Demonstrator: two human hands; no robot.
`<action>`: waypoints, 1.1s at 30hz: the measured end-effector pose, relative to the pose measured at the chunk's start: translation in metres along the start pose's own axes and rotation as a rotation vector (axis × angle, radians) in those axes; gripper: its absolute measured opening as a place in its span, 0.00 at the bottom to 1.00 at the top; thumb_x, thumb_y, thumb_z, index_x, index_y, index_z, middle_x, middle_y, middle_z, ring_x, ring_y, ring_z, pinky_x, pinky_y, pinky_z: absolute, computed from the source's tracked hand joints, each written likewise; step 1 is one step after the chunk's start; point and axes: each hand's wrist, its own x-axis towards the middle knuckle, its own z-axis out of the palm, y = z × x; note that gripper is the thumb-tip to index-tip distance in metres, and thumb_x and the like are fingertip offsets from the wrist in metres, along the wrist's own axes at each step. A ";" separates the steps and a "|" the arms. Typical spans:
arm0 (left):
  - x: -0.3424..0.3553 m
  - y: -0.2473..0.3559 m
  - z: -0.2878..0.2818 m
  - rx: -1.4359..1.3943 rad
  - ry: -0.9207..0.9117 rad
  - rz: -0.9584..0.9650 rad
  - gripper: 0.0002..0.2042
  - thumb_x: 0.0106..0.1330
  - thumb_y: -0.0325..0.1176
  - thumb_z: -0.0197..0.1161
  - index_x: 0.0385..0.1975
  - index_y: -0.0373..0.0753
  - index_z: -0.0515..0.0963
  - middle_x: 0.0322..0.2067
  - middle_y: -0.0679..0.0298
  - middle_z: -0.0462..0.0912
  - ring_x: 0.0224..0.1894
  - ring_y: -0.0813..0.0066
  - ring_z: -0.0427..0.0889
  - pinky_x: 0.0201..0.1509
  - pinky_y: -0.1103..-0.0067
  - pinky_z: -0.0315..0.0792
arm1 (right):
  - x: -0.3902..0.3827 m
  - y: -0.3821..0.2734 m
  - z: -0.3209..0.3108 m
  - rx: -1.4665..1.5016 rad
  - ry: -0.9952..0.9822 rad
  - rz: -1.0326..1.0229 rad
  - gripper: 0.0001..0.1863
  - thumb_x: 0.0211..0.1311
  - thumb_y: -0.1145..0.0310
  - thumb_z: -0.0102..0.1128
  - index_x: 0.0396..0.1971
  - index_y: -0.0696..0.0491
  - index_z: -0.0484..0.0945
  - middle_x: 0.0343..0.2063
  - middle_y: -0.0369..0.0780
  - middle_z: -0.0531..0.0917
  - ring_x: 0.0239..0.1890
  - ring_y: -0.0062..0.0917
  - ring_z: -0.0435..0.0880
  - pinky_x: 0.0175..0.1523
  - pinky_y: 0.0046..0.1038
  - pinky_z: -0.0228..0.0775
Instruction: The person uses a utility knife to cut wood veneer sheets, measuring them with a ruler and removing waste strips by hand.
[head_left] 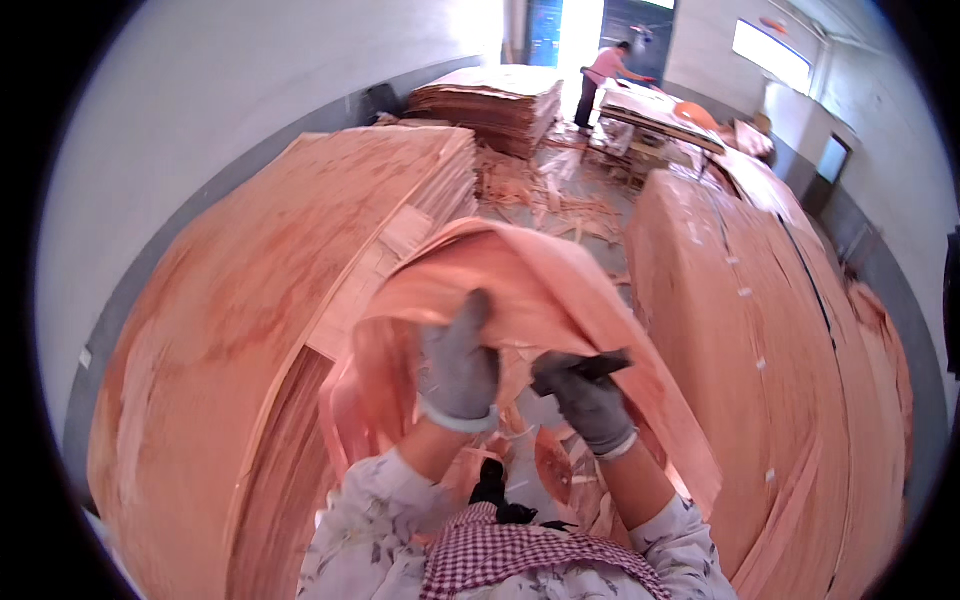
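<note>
A large, thin, reddish-orange sheet of wood veneer (560, 270) arches in the air above the grey floor (598, 226), between two tall stacks and in front of the person's red-and-white checked apron (530, 555). The left hand (460, 370), in a grey glove with a pale cuff, is against the sheet, its thumb pointing up; blur and the glove hide the other fingers, so I cannot tell whether they close on the veneer. The right hand (588, 400), gloved alike, has its fingers closed around a short, dark, flat-looking tool (606, 363), just beside the underside of the sheet; the tool's exact kind is too blurred to tell.

Along the left wall is a long, high stack of reddish-brown veneer (260, 250), its layered edge facing the person. On the right is another broad, pinkish-orange stack (700, 290), crossed by a dark line. Loose veneer scraps (575, 207) litter the floor between them. Farther back, near the left wall, is a lower stack of darker sheets (485, 105). A co-worker in a pink top (604, 68) leans over the left edge of a sheet-laden worktop (660, 120).
</note>
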 end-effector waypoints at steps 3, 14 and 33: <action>0.050 -0.041 0.045 -0.462 -0.002 -0.167 0.13 0.62 0.24 0.57 0.47 0.33 0.71 0.41 0.63 0.78 0.44 0.74 0.76 0.48 0.79 0.73 | 0.061 0.004 -0.043 0.151 0.079 -0.260 0.09 0.62 0.69 0.54 0.39 0.58 0.75 0.38 0.37 0.77 0.41 0.24 0.73 0.49 0.28 0.66; 0.174 -0.186 0.011 0.589 -0.853 -0.188 0.38 0.51 0.28 0.69 0.61 0.32 0.56 0.46 0.52 0.75 0.48 0.67 0.76 0.50 0.77 0.70 | 0.268 -0.106 -0.245 -0.156 0.576 -0.732 0.21 0.67 0.67 0.46 0.59 0.55 0.65 0.49 0.38 0.76 0.45 0.21 0.77 0.46 0.25 0.71; 0.370 -0.578 0.188 0.303 -1.018 -0.776 0.14 0.56 0.30 0.64 0.42 0.35 0.78 0.36 0.67 0.81 0.38 0.83 0.76 0.44 0.81 0.72 | 0.208 -0.277 -0.584 -1.820 1.310 -0.695 0.20 0.68 0.73 0.42 0.58 0.58 0.67 0.59 0.43 0.69 0.59 0.29 0.68 0.65 0.30 0.56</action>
